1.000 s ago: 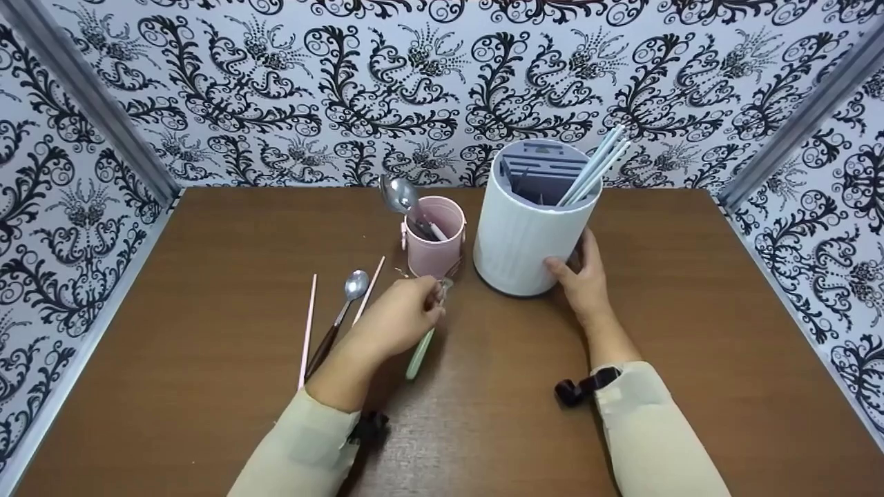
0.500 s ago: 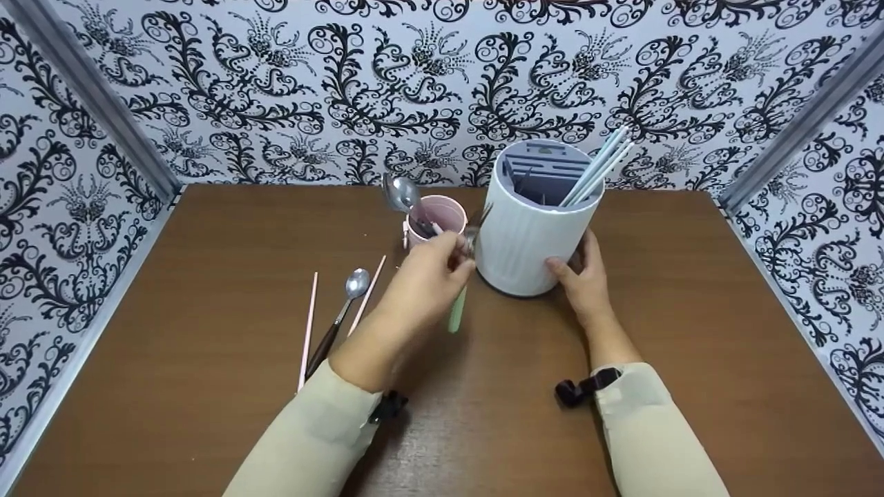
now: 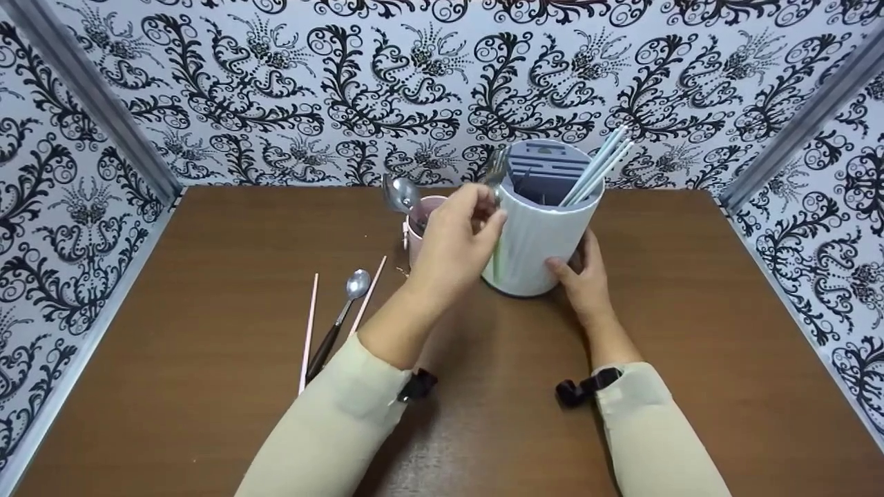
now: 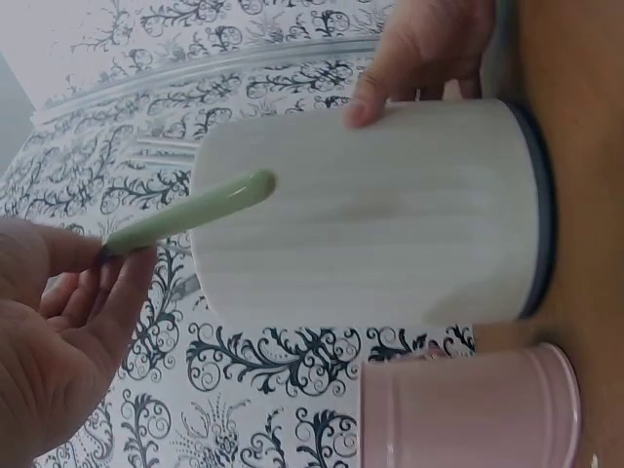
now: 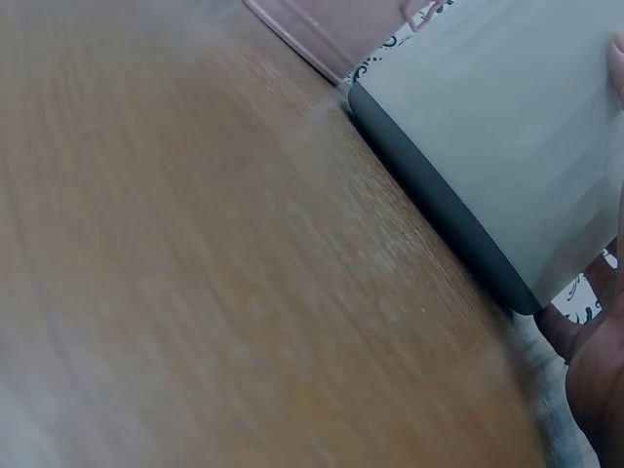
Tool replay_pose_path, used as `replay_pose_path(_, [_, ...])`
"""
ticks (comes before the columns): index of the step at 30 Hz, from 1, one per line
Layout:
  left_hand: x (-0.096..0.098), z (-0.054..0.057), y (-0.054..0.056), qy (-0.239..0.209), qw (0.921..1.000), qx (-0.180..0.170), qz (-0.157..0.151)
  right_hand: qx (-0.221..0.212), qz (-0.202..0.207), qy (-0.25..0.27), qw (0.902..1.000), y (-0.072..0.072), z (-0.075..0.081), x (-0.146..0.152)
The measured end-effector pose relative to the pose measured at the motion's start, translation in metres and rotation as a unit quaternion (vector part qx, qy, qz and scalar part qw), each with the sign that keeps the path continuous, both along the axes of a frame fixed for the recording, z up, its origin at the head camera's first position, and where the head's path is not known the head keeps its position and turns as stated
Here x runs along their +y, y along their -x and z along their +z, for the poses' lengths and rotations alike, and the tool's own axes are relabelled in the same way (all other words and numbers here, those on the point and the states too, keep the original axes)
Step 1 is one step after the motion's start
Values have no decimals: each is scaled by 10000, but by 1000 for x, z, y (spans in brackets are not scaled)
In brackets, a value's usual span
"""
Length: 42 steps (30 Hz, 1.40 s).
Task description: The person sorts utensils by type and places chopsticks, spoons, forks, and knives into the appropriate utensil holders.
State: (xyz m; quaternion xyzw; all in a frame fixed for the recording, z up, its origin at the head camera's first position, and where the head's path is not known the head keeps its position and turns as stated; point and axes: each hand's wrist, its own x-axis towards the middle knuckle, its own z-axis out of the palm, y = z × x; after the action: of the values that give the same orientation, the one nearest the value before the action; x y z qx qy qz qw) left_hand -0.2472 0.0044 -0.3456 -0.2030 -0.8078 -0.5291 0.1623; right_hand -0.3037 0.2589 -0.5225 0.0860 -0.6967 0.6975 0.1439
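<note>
In the head view my left hand (image 3: 456,241) pinches a fork (image 3: 496,169), tines up, at the left rim of a white utensil holder (image 3: 542,241). The fork's pale green handle (image 4: 195,212) hangs down in front of the holder's wall, as the left wrist view also shows. My right hand (image 3: 587,283) grips the holder low on its right side, thumb on the front and fingers behind. Inside the holder are grey slots, and pale blue chopsticks (image 3: 598,166) lean out to the right. Beside it a pink bucket (image 3: 416,247), partly hidden by my left hand, holds metal spoons (image 3: 403,193).
A spoon with a dark handle (image 3: 324,351) lies on the wooden table (image 3: 235,290) at the left. One pink chopstick (image 3: 309,331) lies on each side of it. Patterned walls (image 3: 331,90) stand behind the table and at both sides.
My left hand has lifted the green-handled fork from in front of the pink bucket, up and to the right, to the holder's rim. My right hand has stayed on the holder.
</note>
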Motion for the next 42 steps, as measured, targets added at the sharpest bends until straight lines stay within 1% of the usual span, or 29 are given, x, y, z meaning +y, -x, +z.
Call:
replay_pose_path(4, [10,8,2,-559,9984,108,17,30,-27,-81,10000,-1,1,0])
replay_pose_path(6, [14,13,3,-774,9969,141,-13,50,-10,-20,10000,-1,1,-1])
replay_pose_path(8, [17,17,4,-891,9956,281,8,47,-14,-12,10000,-1,2,-2])
replay_pose_path(11, [21,21,7,-1026,9932,532,121,39,-13,-15,10000,-2,3,-2])
replay_pose_path(14, [24,21,9,-1162,9902,748,220,-5,-41,-77,10000,-2,2,-1])
replay_pose_path(16, [26,19,11,-1313,9870,907,214,-11,-50,-105,9999,-2,1,-1])
replay_pose_path(21, [29,13,15,-1724,9758,1333,182,19,-60,-153,9999,0,0,-1])
replay_pose_path(24, [32,11,17,-1831,9715,1489,222,25,-63,-182,9998,0,0,0])
replay_pose_path(27, [35,9,19,-1809,9708,1559,209,17,-63,-236,9997,0,0,0])
replay_pose_path(31, [40,6,21,-1549,9756,1551,135,-12,-35,-299,9995,0,0,0])
replay_pose_path(36, [46,1,24,-820,9847,1531,120,-22,-6,-257,9997,1,-1,1])
replay_pose_path(39, [48,-1,25,-432,9869,1546,177,-70,-50,-297,9995,1,-1,1])
replay_pose_path(42, [52,-1,27,-162,9881,1508,259,-89,-62,-323,9994,0,0,2])
